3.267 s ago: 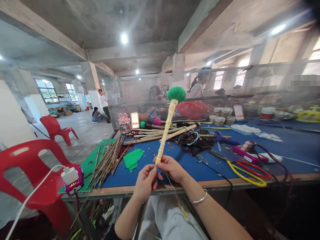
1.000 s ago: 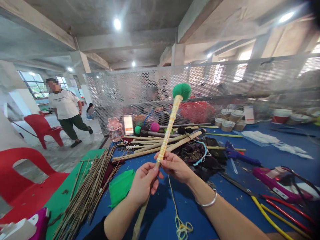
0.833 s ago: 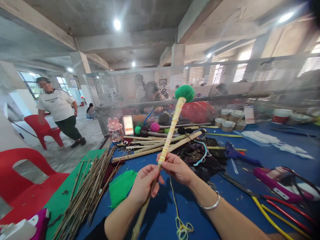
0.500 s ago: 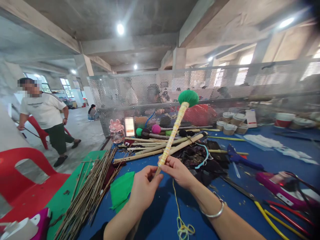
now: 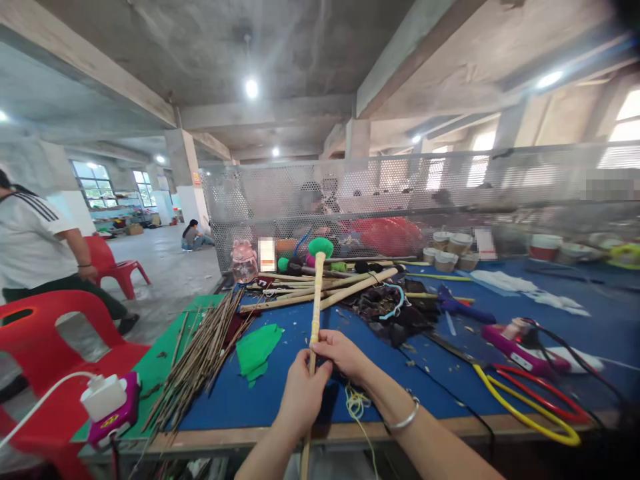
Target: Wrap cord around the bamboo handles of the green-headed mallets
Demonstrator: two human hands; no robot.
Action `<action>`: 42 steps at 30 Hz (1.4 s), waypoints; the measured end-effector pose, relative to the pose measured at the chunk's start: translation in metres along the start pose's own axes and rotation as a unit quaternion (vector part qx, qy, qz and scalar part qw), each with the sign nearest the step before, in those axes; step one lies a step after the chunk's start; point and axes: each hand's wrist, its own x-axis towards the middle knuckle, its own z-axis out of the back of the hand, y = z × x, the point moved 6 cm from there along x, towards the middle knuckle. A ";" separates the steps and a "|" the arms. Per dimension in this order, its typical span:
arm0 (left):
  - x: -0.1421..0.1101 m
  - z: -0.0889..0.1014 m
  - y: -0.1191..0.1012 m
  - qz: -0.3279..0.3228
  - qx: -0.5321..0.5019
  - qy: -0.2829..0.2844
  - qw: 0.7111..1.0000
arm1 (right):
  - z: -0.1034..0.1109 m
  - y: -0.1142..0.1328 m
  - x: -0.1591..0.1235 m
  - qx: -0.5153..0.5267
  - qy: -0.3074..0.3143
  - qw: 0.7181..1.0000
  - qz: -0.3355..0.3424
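My left hand (image 5: 303, 397) is wrapped round the bare lower shaft of a stick (image 5: 316, 308) wound with yellow yarn and topped by a green pompom (image 5: 321, 248). My right hand (image 5: 343, 352), with a silver bracelet at the wrist, pinches the stick just above the left hand. The stick points away from me, over the blue table (image 5: 280, 393). A loose yellow yarn strand (image 5: 356, 400) hangs from the hands onto the table.
A bundle of thin sticks (image 5: 205, 353) and green cloth (image 5: 257, 347) lie left. Bamboo rods (image 5: 320, 287), dark fabric (image 5: 390, 307), glue guns (image 5: 520, 343) and yellow and red cables (image 5: 530, 413) lie ahead and right. Red chairs (image 5: 45, 347) and a person (image 5: 30, 247) are at left.
The stick has tipped forward and down, so the pompom now sits low over the rods. The hands drew back toward the table's near edge. The person at left walked closer.
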 end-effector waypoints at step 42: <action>-0.013 0.014 -0.007 -0.058 -0.052 0.018 0.997 | -0.013 0.007 -0.009 0.053 0.074 0.996 0.010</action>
